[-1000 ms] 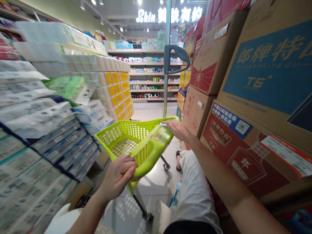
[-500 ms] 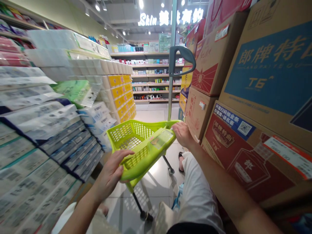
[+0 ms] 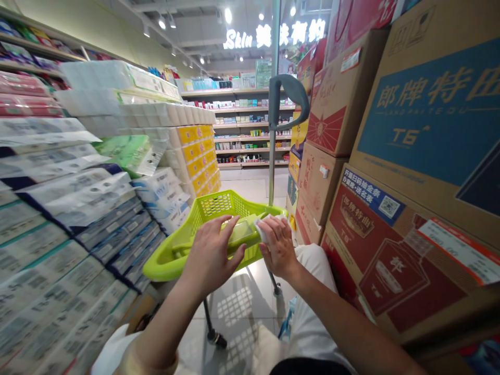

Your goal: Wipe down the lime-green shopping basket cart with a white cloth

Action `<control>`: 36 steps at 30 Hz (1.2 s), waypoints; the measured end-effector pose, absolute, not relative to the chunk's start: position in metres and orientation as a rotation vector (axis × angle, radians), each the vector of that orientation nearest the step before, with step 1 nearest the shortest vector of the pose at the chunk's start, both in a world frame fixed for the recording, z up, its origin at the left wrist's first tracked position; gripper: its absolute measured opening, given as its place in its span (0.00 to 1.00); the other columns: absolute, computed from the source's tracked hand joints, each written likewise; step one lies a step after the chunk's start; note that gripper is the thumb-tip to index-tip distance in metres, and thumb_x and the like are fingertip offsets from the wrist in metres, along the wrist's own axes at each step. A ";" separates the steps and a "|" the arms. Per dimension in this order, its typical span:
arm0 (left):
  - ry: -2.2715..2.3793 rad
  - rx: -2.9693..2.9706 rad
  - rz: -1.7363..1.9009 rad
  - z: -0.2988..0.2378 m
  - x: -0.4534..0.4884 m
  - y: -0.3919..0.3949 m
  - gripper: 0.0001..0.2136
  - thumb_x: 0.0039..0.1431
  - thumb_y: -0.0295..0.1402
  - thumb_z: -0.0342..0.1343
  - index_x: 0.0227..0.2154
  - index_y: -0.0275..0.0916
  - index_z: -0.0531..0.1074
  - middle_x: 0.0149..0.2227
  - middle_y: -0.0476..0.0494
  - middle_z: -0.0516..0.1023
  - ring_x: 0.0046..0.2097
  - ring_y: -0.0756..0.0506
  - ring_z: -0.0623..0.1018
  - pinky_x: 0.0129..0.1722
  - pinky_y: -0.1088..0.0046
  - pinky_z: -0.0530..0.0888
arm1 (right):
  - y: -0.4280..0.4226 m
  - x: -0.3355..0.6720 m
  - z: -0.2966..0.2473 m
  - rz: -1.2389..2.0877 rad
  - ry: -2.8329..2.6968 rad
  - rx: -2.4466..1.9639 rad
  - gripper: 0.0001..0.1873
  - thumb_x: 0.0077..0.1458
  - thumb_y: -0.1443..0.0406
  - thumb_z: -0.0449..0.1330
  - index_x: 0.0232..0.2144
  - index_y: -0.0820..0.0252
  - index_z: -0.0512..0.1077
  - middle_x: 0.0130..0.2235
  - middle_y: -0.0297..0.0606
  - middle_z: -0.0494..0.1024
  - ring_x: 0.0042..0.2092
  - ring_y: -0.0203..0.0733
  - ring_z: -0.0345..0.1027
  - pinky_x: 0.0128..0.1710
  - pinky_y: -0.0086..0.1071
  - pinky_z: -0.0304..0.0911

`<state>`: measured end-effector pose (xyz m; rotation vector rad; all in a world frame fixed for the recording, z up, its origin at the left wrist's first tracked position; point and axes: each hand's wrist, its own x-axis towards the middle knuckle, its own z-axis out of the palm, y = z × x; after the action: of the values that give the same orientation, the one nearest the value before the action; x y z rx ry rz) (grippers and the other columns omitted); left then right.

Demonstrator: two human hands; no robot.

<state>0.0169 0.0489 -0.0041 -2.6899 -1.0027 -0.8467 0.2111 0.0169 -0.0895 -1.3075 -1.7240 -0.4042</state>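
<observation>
In front of me is a lime-green plastic shopping cart (image 3: pixel 166 258) with a perforated basket and dark legs on wheels. My left hand (image 3: pixel 213 252) is over its near side, fingers spread and thumb apart, with nothing in them. Whether its fingertips touch the cart I cannot tell. My right hand (image 3: pixel 278 246) presses a crumpled white tissue or cloth (image 3: pixel 261 232) onto the right end of the handle, beside the clear panel (image 3: pixel 242 229). Most of the cloth is hidden under the fingers. A metal pole with a grey loop grip (image 3: pixel 288 125) rises behind the cart's right corner.
Cartons (image 3: pixel 394 250) are stacked close on the right. Piled tissue packs (image 3: pixel 117 208) line the left. Shelves of small goods (image 3: pixel 242 130) stand across the aisle's far end, beyond the tiled floor (image 3: pixel 244 179).
My left hand has let go of the cart's left handle end and moved up and right, opening. My right hand has shifted down and left, its white cloth now showing. The basket has turned and tilted.
</observation>
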 end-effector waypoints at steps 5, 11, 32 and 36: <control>-1.166 -2.627 -0.564 -0.012 0.014 0.067 0.25 0.61 0.47 0.49 0.56 0.39 0.67 0.51 0.36 0.76 0.51 0.36 0.75 0.52 0.55 0.68 | 0.020 0.216 -0.051 -0.289 -1.849 -1.444 0.15 0.66 0.60 0.47 0.43 0.57 0.72 0.42 0.43 0.76 0.46 0.47 0.67 0.53 0.42 0.55; -1.154 -2.668 -0.542 -0.009 0.003 0.072 0.26 0.62 0.50 0.47 0.57 0.40 0.66 0.52 0.38 0.76 0.52 0.36 0.75 0.53 0.56 0.68 | 0.027 0.224 -0.037 -0.187 -1.913 -1.511 0.18 0.67 0.60 0.44 0.35 0.57 0.73 0.35 0.40 0.77 0.40 0.45 0.69 0.49 0.41 0.59; -0.996 -2.713 -0.568 -0.006 -0.017 0.078 0.26 0.61 0.51 0.46 0.56 0.41 0.70 0.51 0.39 0.78 0.49 0.37 0.77 0.49 0.58 0.70 | 0.079 0.249 -0.096 0.845 -1.011 -0.927 0.30 0.59 0.44 0.50 0.45 0.62 0.74 0.41 0.43 0.81 0.47 0.49 0.75 0.51 0.44 0.69; -0.971 -2.724 -0.595 -0.006 -0.028 0.080 0.26 0.61 0.51 0.46 0.55 0.43 0.72 0.50 0.40 0.79 0.48 0.38 0.78 0.48 0.60 0.71 | 0.066 0.232 -0.107 0.788 -0.926 -0.905 0.27 0.58 0.46 0.52 0.46 0.59 0.73 0.45 0.42 0.80 0.50 0.48 0.74 0.53 0.43 0.68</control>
<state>-0.0282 0.0805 -0.0056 -2.7242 -0.9711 -0.5954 0.2317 0.0662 -0.1073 -0.9046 -0.9262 0.7885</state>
